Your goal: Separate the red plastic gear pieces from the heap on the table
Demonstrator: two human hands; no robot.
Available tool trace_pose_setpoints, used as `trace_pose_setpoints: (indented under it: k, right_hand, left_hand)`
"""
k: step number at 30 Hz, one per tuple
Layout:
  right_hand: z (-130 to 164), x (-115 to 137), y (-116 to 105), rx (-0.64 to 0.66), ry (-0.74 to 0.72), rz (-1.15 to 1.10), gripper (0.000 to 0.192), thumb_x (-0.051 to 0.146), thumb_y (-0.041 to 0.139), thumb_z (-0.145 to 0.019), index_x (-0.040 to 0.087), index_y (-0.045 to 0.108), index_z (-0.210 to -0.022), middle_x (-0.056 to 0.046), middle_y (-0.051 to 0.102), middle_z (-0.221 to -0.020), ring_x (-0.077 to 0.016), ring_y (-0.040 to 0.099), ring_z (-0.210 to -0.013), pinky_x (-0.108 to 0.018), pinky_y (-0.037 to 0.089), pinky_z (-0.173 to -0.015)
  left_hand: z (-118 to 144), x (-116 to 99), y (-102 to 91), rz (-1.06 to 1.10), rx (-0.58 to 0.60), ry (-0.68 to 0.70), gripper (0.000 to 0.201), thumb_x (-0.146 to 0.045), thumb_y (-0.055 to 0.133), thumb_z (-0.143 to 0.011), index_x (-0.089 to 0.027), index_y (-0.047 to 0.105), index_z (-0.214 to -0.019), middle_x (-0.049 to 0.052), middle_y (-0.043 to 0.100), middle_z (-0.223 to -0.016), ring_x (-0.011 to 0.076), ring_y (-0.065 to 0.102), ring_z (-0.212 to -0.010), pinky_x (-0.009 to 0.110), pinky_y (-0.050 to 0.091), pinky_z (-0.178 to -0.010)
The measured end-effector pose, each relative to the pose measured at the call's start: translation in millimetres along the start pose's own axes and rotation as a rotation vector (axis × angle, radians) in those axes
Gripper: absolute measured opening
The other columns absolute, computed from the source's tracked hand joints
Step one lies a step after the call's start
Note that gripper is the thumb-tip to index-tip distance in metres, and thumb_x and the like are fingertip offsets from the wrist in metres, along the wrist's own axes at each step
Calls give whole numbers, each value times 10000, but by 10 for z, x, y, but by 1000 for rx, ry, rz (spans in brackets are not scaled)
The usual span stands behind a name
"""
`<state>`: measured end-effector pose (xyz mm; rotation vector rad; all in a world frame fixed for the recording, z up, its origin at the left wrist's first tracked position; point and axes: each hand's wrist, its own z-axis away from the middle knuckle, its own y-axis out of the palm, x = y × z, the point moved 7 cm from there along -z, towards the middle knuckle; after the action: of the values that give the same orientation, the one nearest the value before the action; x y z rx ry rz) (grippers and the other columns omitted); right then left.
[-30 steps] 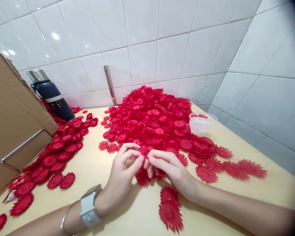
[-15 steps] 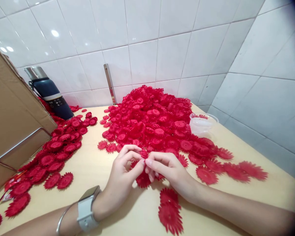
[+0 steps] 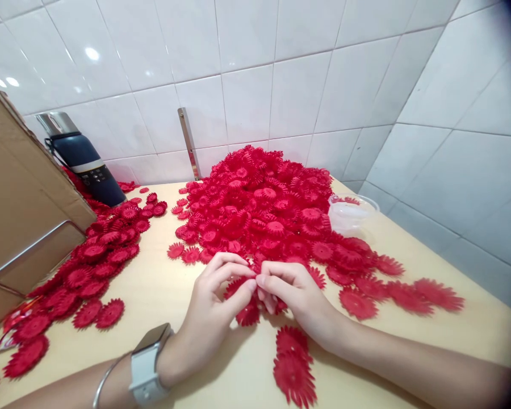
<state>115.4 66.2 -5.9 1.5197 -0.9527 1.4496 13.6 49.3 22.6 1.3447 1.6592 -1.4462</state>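
Observation:
My left hand (image 3: pixel 221 295), with a watch on its wrist, pinches a red petalled disc (image 3: pixel 254 264) between thumb and fingers. Close against it, my right hand (image 3: pixel 296 289) has its thumb and forefinger pressed together at the same disc. Most of that disc is hidden by the fingers. Beneath both hands lie more red petalled discs (image 3: pixel 247 316) of the same kind. Just beyond them rises a large heap of red discs (image 3: pixel 264 199), and two overlapping discs (image 3: pixel 293 375) rest near the table's front edge.
A clear plastic tub (image 3: pixel 352 216) stands right of the heap. On the left are a cardboard box (image 3: pixel 29 170), a dark blue bottle (image 3: pixel 87 162) and another spread of red discs (image 3: pixel 89 272). A metal strip (image 3: pixel 188 142) leans on the tiled wall (image 3: pixel 247 102) behind the table.
Both hands have shifted very slightly to the right, staying together at the disc. The view has turned slightly. Nothing else has visibly moved.

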Motion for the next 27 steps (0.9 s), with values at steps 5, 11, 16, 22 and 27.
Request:
trace_pose_setpoints:
  k: [5,11,16,22,27]
  right_hand:
    - [10,-18,-23,-20,-8,-8,236,204,447,-697,188,388,-469,66,376,-392,-78,345,-387,-207,260,-396]
    - [20,-9,-22,-16,-25,12,241,196,424,-693,187,368,-459,68,353,-394,-71,322,-380,-207,233,-385]
    - [24,-9,-42,-34,-40,8,230,200,475,-709,175,406,-490,65,384,-425,-69,339,-407,-205,249,-403]
    - [22,51,-72,-75,-83,-18,124,232,582,-711,167,493,-655,53,480,-540,-82,434,-492,-206,336,-469]
    - [-6,37,-85,-88,-60,-15,119,236,570,-732,155,530,-655,50,477,-534,-77,418,-490,-204,337,-472]
  left_hand:
    - [10,19,7,-2,18,-42,144,-215,504,-812,-216,612,-717,16,506,-939,140,517,-887,215,434,-771]
    - [6,27,29,-13,38,-22,113,-171,519,-798,-211,605,-737,14,503,-957,141,507,-930,219,413,-819]
    - [11,39,17,15,25,-27,121,-167,525,-794,-204,576,-691,7,496,-933,130,505,-897,209,411,-800]
    - [-27,59,5,116,5,-52,124,-164,526,-791,-198,570,-679,3,502,-867,114,506,-820,188,429,-728]
    - [-28,68,5,144,2,-84,127,-174,526,-788,-182,589,-677,12,493,-887,117,512,-818,193,439,-705]
